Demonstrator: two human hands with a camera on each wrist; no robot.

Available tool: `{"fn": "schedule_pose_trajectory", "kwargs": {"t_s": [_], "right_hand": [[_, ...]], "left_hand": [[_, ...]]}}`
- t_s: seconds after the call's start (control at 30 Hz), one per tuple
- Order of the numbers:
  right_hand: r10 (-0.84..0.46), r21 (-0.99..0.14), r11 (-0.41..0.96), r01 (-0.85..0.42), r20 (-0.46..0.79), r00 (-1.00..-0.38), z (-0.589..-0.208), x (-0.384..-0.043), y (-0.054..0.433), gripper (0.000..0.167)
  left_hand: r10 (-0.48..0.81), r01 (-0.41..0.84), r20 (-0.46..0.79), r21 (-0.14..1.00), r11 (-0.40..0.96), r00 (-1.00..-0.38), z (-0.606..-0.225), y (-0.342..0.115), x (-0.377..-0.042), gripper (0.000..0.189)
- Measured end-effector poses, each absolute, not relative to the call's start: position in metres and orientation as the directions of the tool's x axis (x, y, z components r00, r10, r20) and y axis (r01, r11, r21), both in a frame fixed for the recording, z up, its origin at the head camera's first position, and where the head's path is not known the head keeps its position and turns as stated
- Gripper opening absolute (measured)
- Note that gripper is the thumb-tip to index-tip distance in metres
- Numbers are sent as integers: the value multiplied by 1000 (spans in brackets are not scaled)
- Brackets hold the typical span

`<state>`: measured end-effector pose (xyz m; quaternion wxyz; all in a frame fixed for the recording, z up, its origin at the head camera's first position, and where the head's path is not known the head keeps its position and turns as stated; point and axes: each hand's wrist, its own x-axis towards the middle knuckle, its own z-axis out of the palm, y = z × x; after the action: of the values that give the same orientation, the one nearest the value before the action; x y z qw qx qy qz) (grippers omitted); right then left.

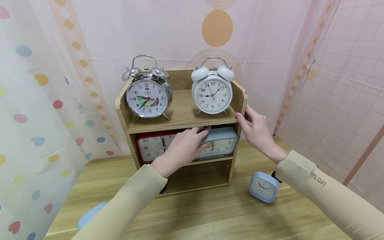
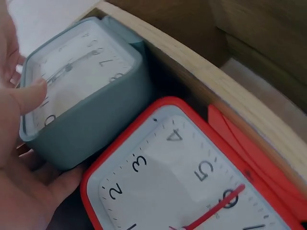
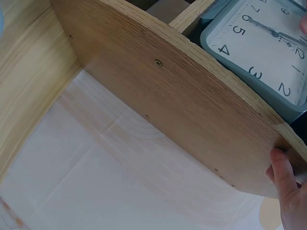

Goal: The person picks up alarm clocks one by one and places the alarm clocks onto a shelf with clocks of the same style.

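My left hand (image 1: 187, 141) reaches into the middle level of a small wooden shelf (image 1: 180, 125) and grips a blue-grey alarm clock (image 1: 223, 140). In the left wrist view its thumb (image 2: 33, 96) lies over the face of the clock, with other fingers along the side. Left of that clock, a red-framed clock (image 1: 150, 148) stands in the same level, partly hidden by my left hand. My right hand (image 1: 256, 130) holds the shelf's right side panel (image 3: 192, 105), thumb by the front edge and fingers on the outer face.
On the top board stand a silver twin-bell clock (image 1: 147, 98) and a white twin-bell clock (image 1: 212, 93). A small blue clock (image 1: 264, 187) rests on the wooden table (image 1: 207, 213) below my right forearm. Another light blue object (image 1: 90, 215) is partly behind my left sleeve. Patterned curtains (image 1: 105, 36) surround the table.
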<state>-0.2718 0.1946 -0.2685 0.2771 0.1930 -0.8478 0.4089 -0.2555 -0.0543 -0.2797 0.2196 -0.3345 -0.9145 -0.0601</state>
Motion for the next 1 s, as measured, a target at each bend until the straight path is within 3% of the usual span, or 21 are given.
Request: {"fn": "schedule_pose_trajectory", "kwargs": {"t_s": [0.27, 0.57, 1.0], "right_hand": [[-98, -591, 587, -553, 626, -774, -269, -271, 195, 39], [-98, -594, 588, -549, 622, -777, -270, -271, 196, 41], [-101, -584, 585, -563, 636, -765, -270, -272, 194, 39]], "left_hand": [[651, 594, 602, -335, 732, -462, -288, -50, -255, 38], [685, 635, 553, -324, 701, -474, -287, -48, -254, 35], [722, 629, 550, -396, 668, -420, -289, -49, -258, 40]]}}
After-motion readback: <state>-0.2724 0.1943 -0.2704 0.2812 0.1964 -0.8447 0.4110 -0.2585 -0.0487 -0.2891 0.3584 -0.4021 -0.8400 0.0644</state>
